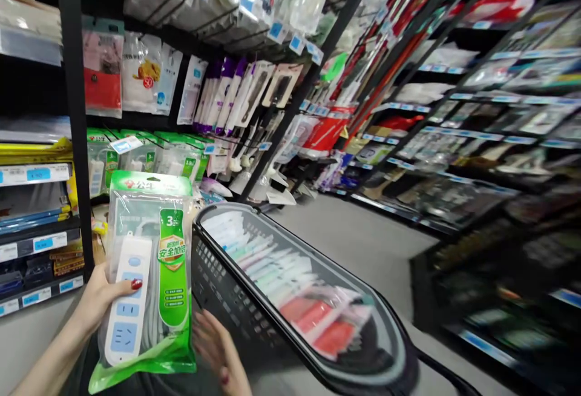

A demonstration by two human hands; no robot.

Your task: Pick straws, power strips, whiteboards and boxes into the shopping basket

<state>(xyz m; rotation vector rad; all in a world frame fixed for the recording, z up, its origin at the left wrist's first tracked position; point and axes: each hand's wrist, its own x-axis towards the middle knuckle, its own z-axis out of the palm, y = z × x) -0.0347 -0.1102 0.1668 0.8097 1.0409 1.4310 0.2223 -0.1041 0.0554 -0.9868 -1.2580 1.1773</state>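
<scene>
A packaged power strip point(131, 299) in a clear bag with green bands is held upright in front of me. My left hand point(102, 299) grips it from the left side, thumb across the front and the other fingers hidden behind. Beside the bag's lower right edge is my right hand point(218, 347), its fingers partly behind the package and smeared by motion; whether it touches the bag I cannot tell. Several similar green-topped power strip packs point(177, 157) hang on the rack just behind.
A black shopping basket point(227, 299) at my right contains several flat packets and a red packaged item. Stocked shelves point(45, 241) line the left. Hanging goods point(227, 93) fill the rack ahead. More shelving stands across the grey floor point(327, 232) on the right, blurred.
</scene>
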